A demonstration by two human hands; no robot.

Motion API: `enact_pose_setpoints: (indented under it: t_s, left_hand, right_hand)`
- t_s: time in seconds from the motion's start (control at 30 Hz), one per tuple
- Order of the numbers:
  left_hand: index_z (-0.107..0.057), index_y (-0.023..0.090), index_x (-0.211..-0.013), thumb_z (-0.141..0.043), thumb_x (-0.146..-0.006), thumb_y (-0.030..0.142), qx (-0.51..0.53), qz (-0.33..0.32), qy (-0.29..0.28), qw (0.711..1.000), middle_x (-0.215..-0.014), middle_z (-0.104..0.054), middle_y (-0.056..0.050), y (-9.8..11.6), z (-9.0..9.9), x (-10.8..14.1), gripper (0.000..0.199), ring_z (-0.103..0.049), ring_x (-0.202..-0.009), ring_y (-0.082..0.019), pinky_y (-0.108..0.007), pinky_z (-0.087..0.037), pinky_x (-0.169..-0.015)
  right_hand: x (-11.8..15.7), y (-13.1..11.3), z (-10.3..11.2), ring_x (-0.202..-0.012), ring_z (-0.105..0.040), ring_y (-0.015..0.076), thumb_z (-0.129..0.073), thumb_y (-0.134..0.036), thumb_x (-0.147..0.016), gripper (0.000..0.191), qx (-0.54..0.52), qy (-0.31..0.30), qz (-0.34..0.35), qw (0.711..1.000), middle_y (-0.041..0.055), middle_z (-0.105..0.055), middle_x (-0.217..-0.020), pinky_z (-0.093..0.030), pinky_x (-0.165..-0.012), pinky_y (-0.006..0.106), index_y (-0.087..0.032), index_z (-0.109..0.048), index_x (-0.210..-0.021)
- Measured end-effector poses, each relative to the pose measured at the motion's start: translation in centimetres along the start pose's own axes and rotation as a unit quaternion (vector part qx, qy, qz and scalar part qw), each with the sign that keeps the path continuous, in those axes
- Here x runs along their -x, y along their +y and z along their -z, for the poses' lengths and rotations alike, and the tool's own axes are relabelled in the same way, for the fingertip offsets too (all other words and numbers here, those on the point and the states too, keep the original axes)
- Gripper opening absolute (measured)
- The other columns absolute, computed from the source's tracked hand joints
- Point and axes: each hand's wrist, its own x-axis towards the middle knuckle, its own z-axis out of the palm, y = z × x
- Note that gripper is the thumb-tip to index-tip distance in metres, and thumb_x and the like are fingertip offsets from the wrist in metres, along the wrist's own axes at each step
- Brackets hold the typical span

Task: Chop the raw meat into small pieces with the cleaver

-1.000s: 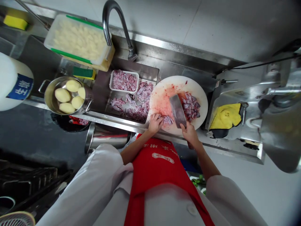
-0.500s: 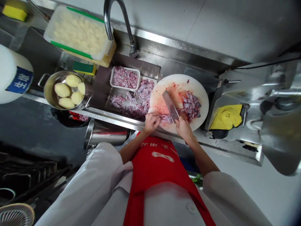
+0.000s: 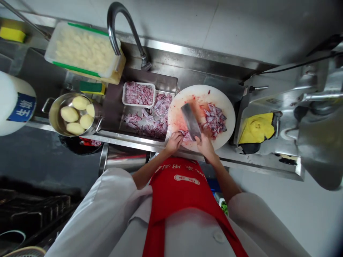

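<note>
My right hand (image 3: 205, 145) is closed round the handle of a cleaver (image 3: 190, 119). The broad blade is slightly blurred and slants up and left over the round white cutting board (image 3: 178, 107). My left hand (image 3: 174, 142), fingers curled together, grips the end of a piece of pinkish raw meat (image 3: 185, 135) at the board's near left edge. The far end of that piece lies beside the blade, partly hidden by it. A heap of uncut-looking raw meat (image 3: 215, 119) sits on the board's right half, among red stains.
Left of the board, a sink holds loose meat (image 3: 150, 123) and a white basket (image 3: 124, 96) of chopped pieces. Farther left are a pot (image 3: 55, 123) of peeled potatoes and a lidded plastic tub (image 3: 50, 53). A faucet (image 3: 128, 18) arches above; a yellow cloth (image 3: 257, 127) lies right.
The cleaver has turned, showing more of its blade's flat side, and my right hand has shifted slightly left. My left hand keeps its grip. The whole view has tilted a little.
</note>
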Motion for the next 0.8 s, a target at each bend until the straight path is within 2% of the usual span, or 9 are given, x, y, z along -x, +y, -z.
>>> enact_pose_setpoints:
  t_s: [0.1,0.2,0.27,0.37,0.47,0.57,0.63,0.7,0.8]
  left_hand:
    - [-0.070,0.021,-0.108,-0.044,-0.102,0.026,0.015,-0.058,-0.076,0.995,-0.114,-0.065,-0.012,0.5,1.5,-1.0,0.027,-0.059,-0.115,-0.023,-0.042,-0.048,-0.105]
    - [-0.071,0.022,-0.112,-0.046,-0.099,0.021,0.009,-0.108,-0.156,0.982,-0.116,-0.066,-0.011,1.3,2.8,-4.6,0.028,-0.060,-0.115,-0.024,-0.041,-0.048,-0.106]
    - [-0.071,0.023,-0.114,-0.050,-0.095,0.018,-0.005,-0.121,-0.179,0.976,-0.118,-0.066,-0.011,2.1,2.5,-8.7,0.029,-0.059,-0.116,-0.025,-0.042,-0.046,-0.108]
    - [-0.074,0.025,-0.104,-0.063,-0.082,0.013,0.025,-0.171,-0.233,0.957,-0.117,-0.068,-0.008,3.1,1.0,-14.8,0.027,-0.059,-0.120,-0.026,-0.043,-0.043,-0.112]
    - [-0.074,0.026,-0.086,-0.071,-0.077,0.014,0.090,-0.198,-0.326,0.920,-0.101,-0.071,-0.006,3.4,0.3,-17.6,0.015,-0.065,-0.108,-0.024,-0.040,-0.047,-0.108]
    - [-0.074,0.026,-0.085,-0.072,-0.083,0.024,0.110,-0.216,-0.424,0.872,-0.096,-0.070,-0.006,2.8,1.5,-16.3,0.004,-0.066,-0.098,-0.022,-0.035,-0.051,-0.099]
    - [-0.074,0.025,-0.100,-0.078,-0.080,0.031,0.086,-0.232,-0.440,0.863,-0.107,-0.069,-0.007,2.0,2.6,-14.3,0.022,-0.063,-0.105,-0.023,-0.036,-0.049,-0.103]
    - [-0.072,0.025,-0.111,-0.083,-0.077,0.034,0.054,-0.226,-0.404,0.885,-0.113,-0.067,-0.009,1.0,3.0,-12.2,0.037,-0.061,-0.112,-0.024,-0.038,-0.045,-0.108]
    - [-0.069,0.027,-0.117,-0.074,-0.087,0.036,0.014,-0.174,-0.296,0.939,-0.109,-0.065,-0.009,0.2,1.5,-9.9,0.032,-0.061,-0.111,-0.025,-0.040,-0.047,-0.106]
  right_hand:
    - [1.5,3.5,1.9,-0.095,-0.067,0.0304,-0.041,-0.040,-0.099,0.036,-0.065,0.109,-0.038,0.991,0.0183,-0.071,-0.098,-0.049,-0.081,0.037,-0.013,-0.059,-0.114]
    - [3.4,6.9,2.7,-0.093,-0.065,0.0309,-0.043,-0.042,-0.096,0.036,-0.095,0.170,-0.072,0.978,0.0184,-0.070,-0.096,-0.049,-0.080,0.038,-0.013,-0.059,-0.110]
    - [4.5,8.5,2.6,-0.090,-0.064,0.0304,-0.044,-0.042,-0.094,0.034,-0.107,0.186,-0.100,0.972,0.0177,-0.069,-0.094,-0.048,-0.079,0.038,-0.014,-0.059,-0.106]
    - [6.1,9.8,1.7,-0.087,-0.063,0.0287,-0.045,-0.042,-0.093,0.034,-0.134,0.191,-0.141,0.962,0.0164,-0.069,-0.092,-0.047,-0.075,0.037,-0.014,-0.060,-0.105]
    - [7.5,10.3,0.6,-0.081,-0.062,0.0268,-0.046,-0.045,-0.093,0.037,-0.165,0.179,-0.178,0.954,0.0142,-0.069,-0.088,-0.046,-0.070,0.035,-0.014,-0.062,-0.105]
    - [8.5,10.4,-0.2,-0.076,-0.060,0.0255,-0.046,-0.047,-0.093,0.037,-0.185,0.176,-0.190,0.948,0.0118,-0.068,-0.084,-0.045,-0.068,0.034,-0.015,-0.062,-0.104]
    - [8.8,10.5,-0.5,-0.075,-0.060,0.0248,-0.046,-0.047,-0.093,0.037,-0.192,0.177,-0.189,0.947,0.0105,-0.068,-0.082,-0.044,-0.068,0.034,-0.016,-0.062,-0.103]
    - [8.9,10.4,-0.6,-0.074,-0.060,0.0244,-0.045,-0.047,-0.094,0.036,-0.197,0.176,-0.189,0.946,0.0098,-0.067,-0.080,-0.043,-0.067,0.033,-0.017,-0.062,-0.103]
    - [8.8,9.9,-0.4,-0.074,-0.060,0.0246,-0.045,-0.045,-0.096,0.034,-0.179,0.164,-0.193,0.951,0.0102,-0.067,-0.079,-0.040,-0.065,0.032,-0.017,-0.061,-0.102]
